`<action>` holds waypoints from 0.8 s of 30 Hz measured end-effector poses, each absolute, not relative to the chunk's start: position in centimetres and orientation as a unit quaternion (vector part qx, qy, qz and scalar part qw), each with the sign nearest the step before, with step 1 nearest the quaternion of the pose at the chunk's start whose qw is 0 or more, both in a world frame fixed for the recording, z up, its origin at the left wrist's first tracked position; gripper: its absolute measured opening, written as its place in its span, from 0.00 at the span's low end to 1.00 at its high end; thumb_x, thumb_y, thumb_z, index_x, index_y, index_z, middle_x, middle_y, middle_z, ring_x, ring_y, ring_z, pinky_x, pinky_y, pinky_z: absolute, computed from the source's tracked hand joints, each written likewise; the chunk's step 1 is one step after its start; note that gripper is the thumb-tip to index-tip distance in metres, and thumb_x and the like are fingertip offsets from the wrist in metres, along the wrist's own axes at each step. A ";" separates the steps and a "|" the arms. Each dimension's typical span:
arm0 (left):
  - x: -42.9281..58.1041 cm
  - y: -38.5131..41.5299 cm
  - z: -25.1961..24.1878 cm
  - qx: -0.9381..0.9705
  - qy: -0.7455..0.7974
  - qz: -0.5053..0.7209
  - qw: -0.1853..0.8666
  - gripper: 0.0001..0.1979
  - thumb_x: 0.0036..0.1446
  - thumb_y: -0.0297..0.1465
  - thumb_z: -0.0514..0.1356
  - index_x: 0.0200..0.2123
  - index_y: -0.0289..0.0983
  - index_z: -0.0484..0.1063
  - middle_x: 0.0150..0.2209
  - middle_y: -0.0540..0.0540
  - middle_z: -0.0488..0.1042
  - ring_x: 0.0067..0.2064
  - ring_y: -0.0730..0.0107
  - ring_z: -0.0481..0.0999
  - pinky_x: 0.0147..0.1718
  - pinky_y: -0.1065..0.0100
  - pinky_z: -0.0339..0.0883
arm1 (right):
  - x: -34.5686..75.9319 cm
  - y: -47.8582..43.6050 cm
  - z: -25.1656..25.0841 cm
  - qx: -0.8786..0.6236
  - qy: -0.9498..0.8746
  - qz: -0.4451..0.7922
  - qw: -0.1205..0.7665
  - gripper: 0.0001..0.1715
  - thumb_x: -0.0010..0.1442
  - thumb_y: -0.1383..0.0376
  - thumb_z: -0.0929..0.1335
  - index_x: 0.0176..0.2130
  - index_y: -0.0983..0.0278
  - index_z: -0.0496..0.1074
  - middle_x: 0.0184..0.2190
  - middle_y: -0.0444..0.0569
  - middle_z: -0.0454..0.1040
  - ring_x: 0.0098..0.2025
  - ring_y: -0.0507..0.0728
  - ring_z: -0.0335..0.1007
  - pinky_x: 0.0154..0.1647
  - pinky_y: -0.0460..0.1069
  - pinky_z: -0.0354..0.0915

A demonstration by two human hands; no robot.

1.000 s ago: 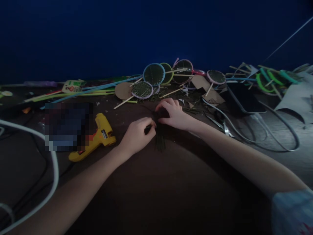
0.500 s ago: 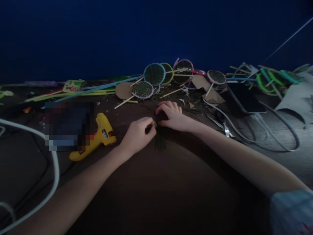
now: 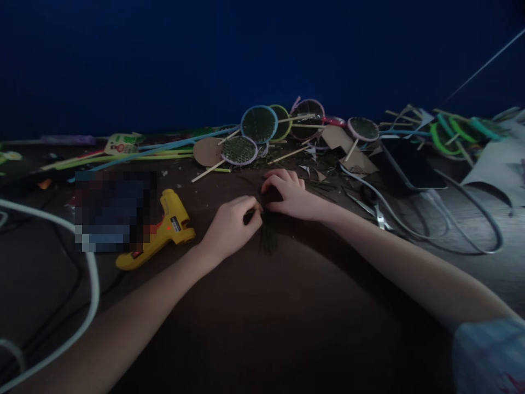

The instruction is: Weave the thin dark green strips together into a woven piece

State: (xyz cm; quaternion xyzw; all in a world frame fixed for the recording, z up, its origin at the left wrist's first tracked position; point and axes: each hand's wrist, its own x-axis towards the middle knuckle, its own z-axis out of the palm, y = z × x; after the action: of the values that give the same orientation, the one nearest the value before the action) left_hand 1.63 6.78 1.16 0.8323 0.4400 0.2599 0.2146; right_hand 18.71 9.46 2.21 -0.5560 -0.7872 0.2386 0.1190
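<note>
While a person's left hand pinches the upper end of a small bundle of thin, dark green strips, thumb and fingertip together, the right hand curves just beside it on a dark brown tabletop; shadow hides whether its fingers grip anything. The bundle lies below the fingertips, its loose ends fanned toward the wearer. A yellow plastic glue gun rests to the left, silvery metal scissors to the right.
</note>
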 end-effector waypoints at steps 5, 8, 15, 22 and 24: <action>1.7 6.8 1.0 0.834 0.435 0.263 0.216 0.05 0.52 0.24 0.52 0.26 0.37 0.64 0.30 0.48 0.72 0.34 0.69 0.72 0.35 0.68 0.63 | 18.6 9.4 2.2 -0.557 -0.786 0.240 0.122 0.16 0.48 0.66 0.66 0.40 0.61 0.66 0.57 0.51 0.58 0.59 0.65 0.49 0.57 0.61 0.49; 1.6 6.8 1.0 0.834 0.436 0.263 0.212 0.05 0.52 0.24 0.52 0.26 0.37 0.64 0.31 0.48 0.72 0.34 0.69 0.72 0.35 0.68 0.63 | 18.7 9.5 2.0 -0.553 -0.788 0.240 0.126 0.15 0.48 0.67 0.66 0.39 0.60 0.67 0.57 0.51 0.58 0.59 0.65 0.48 0.57 0.62 0.49; 1.6 6.8 1.1 0.834 0.435 0.265 0.210 0.05 0.52 0.24 0.51 0.26 0.37 0.64 0.30 0.49 0.72 0.33 0.70 0.72 0.34 0.69 0.63 | 19.2 9.7 1.6 -0.528 -0.804 0.234 0.144 0.11 0.48 0.65 0.67 0.36 0.61 0.67 0.55 0.52 0.59 0.56 0.66 0.51 0.55 0.64 0.51; 1.6 6.8 1.0 0.832 0.435 0.269 0.214 0.05 0.52 0.24 0.52 0.27 0.36 0.66 0.30 0.48 0.73 0.33 0.70 0.72 0.35 0.69 0.63 | 19.3 9.7 1.3 -0.506 -0.818 0.213 0.170 0.07 0.49 0.65 0.68 0.33 0.62 0.69 0.54 0.53 0.60 0.56 0.66 0.51 0.55 0.63 0.52; 1.7 6.8 1.1 0.832 0.435 0.269 0.215 0.06 0.52 0.24 0.52 0.27 0.36 0.66 0.30 0.48 0.73 0.33 0.70 0.72 0.35 0.69 0.63 | 19.3 9.8 1.2 -0.503 -0.820 0.212 0.173 0.07 0.49 0.65 0.68 0.32 0.63 0.69 0.54 0.53 0.61 0.56 0.66 0.51 0.55 0.63 0.53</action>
State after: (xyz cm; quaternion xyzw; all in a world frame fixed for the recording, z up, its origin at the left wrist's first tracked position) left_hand 1.66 6.76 1.11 0.8321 0.4351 0.2688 0.2147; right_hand 19.32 9.76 1.19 -0.5033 -0.8195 0.2122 0.1733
